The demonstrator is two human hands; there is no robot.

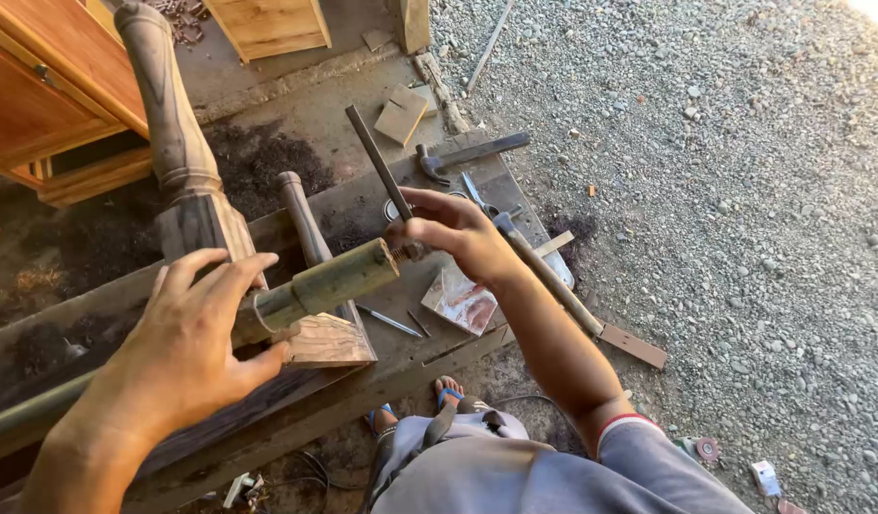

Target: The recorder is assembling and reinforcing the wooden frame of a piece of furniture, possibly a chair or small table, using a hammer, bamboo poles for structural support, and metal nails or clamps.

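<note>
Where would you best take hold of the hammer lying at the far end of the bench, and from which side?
Probably by the long dark handle of the hammer, near its free right end, coming from above. It lies flat on the bench with the handle clear, while the head sits close to the pliers.

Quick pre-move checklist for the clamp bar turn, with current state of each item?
1. Right hand grips the dark metal bar at the screw end: ok.
2. Left hand braces the clamp body and wooden block: ok.
3. Turned wooden leg stands upright by the bench: ok.
4. Bar's swing path free of the hammer behind it: cannot tell.
5. Screw thread engaged: cannot tell, hidden by fingers.
6. Foot in sandal under the bench edge: not ok.
</note>
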